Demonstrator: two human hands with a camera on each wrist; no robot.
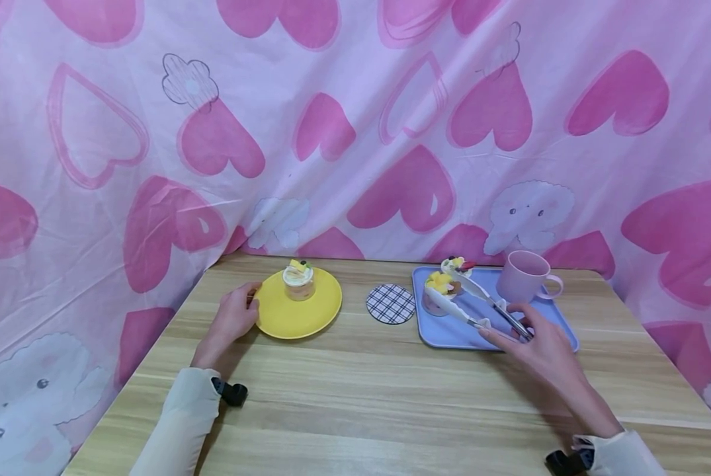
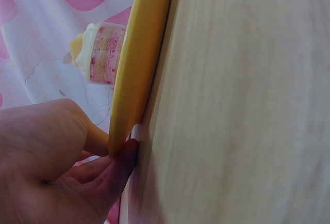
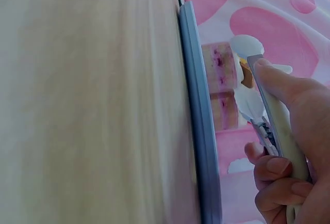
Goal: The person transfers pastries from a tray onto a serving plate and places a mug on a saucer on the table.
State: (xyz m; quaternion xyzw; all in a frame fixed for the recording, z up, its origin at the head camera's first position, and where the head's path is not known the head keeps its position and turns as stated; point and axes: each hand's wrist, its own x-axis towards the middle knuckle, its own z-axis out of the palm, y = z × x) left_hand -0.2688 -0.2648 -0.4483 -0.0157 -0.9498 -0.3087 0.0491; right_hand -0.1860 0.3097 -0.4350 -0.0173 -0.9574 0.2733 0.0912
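Observation:
My left hand (image 1: 231, 320) pinches the left rim of a yellow plate (image 1: 295, 325), thumb on top and fingers beneath the edge in the left wrist view. A layered dessert cup (image 1: 299, 287) with cream and yellow fruit stands upright on that plate. My right hand (image 1: 542, 344) holds a pair of tongs (image 1: 512, 321) with white tips over the blue tray (image 1: 450, 341). The tips are spread, one on each side of the fruit topping of the nearer dessert cup (image 1: 435, 303). Another dessert cup (image 1: 452, 266), topped with cream and fruit, stands behind it, partly hidden.
A pink mug (image 1: 523, 275) stands at the tray's back right, its handle to the right. Between plate and tray lies a round checked coaster (image 1: 390, 305). A pink heart-patterned cloth (image 1: 403, 192) hangs behind the wooden table (image 1: 331, 410).

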